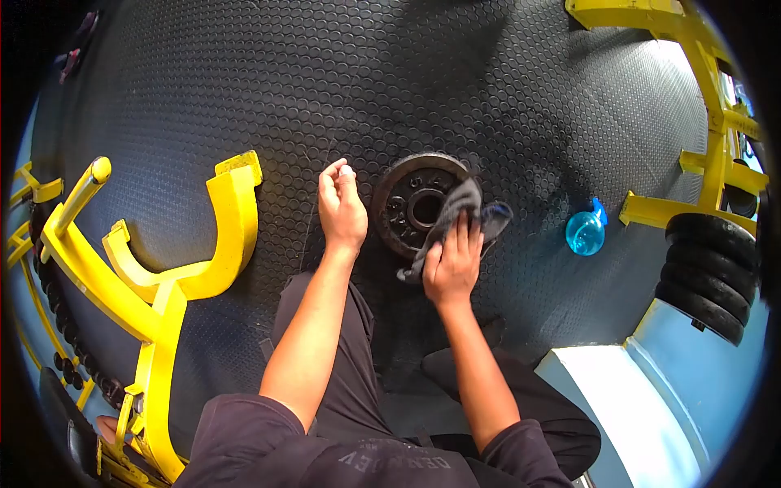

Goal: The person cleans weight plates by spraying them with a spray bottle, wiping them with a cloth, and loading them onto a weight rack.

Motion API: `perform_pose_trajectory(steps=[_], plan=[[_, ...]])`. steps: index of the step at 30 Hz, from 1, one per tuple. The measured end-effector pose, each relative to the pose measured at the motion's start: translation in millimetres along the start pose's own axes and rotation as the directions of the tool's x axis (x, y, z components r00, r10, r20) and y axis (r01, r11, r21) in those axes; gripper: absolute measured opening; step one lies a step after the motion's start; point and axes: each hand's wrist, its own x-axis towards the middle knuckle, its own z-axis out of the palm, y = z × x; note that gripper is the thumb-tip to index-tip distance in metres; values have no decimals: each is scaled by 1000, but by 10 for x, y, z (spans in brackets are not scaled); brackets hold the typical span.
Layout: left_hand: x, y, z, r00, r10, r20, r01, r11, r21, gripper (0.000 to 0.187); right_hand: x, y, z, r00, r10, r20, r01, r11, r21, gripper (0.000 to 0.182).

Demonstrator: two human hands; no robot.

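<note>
with right hand (453,264) flattish, pressed cloth (462,203) onto weight plate (399,201); held empty left hand (342,213) half-curled alongside, above studded gym floor (317,98).

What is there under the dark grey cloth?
Under the cloth lies the right part of a round weight plate; the right hand rests on top. The plate's markings there, if any, are covered and cannot be seen.

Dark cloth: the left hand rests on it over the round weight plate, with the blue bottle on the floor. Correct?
Wrong hand: in the head view, the right hand rests on the dark cloth over the round weight plate, with the blue bottle on the floor.
</note>
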Motion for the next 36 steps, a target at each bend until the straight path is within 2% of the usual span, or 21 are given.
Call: perform_pose_trajectory(steps=[3,5,7,11,13,16,18,19,20,22,23,24,27,28,29,31,33,34,35,36], plan=[[35,-69,-30,998,52,-44,-49,997,57,36,-427,-87,94,999,-32,39,27,992,123,60],[89,-123,-53,983,138,-117,-125,985,115,36,-517,-180,200,986,-108,125,104,994,37,59],[83,-81,-68,983,116,-139,-107,992,72,35,-450,-335,307,967,-212,143,219,975,-36,58],[107,-56,-106,967,121,-225,-113,992,50,35,-33,-608,291,893,-422,157,438,895,-85,56],[86,12,-94,949,130,-287,-129,991,24,34,200,-693,230,831,-497,249,535,837,-115,55],[128,-24,-118,945,141,-294,-131,990,56,35,631,-628,250,763,-612,210,625,780,3,54],[133,4,-119,936,135,-325,-127,991,46,35,914,-606,207,773,-615,153,614,787,63,50],[159,-43,-159,931,174,-322,-142,982,122,36,1040,-599,158,787,-603,133,601,797,59,49],[188,-86,-181,932,160,-324,-129,985,116,36,1133,-601,191,805,-587,93,586,809,32,45],[209,-64,-221,941,152,-302,-116,984,132,39,1194,-584,176,881,-465,86,465,885,18,46],[204,-52,-202,944,85,-318,-72,996,53,40,1208,-573,157,904,-422,67,422,907,11,48],[207,-60,-201,944,83,-318,-68,996,60,39,1199,-553,127,905,-420,63,421,907,7,48],[211,-70,-190,937,159,-311,-136,986,94,36,1170,-464,61,986,-165,-20,162,983,-90,57],[190,-33,-166,939,135,-317,-123,991,58,34,1148,-401,59,997,-66,-42,62,994,-94,58],[177,-24,-165,938,136,-318,-124,991,58,34,1112,-331,62,997,37,-66,-43,994,-98,59],[157,17,-124,952,148,-269,-134,988,71,35,990,-275,63,993,75,-92,-87,987,-135,64],[133,24,-92,952,162,-259,-140,985,100,35,827,-297,79,971,174,-164,-204,960,-190,70],[138,15,-90,951,165,-260,-144,985,97,35,742,-329,64,956,263,-128,-285,935,-211,76],[143,4,-90,951,168,-260,-148,984,95,35,629,-349,58,951,279,-131,-302,930,-209,76],[153,0,-90,953,171,-249,-151,984,98,35,510,-359,63,913,389,-123,-403,906,-130,77]])
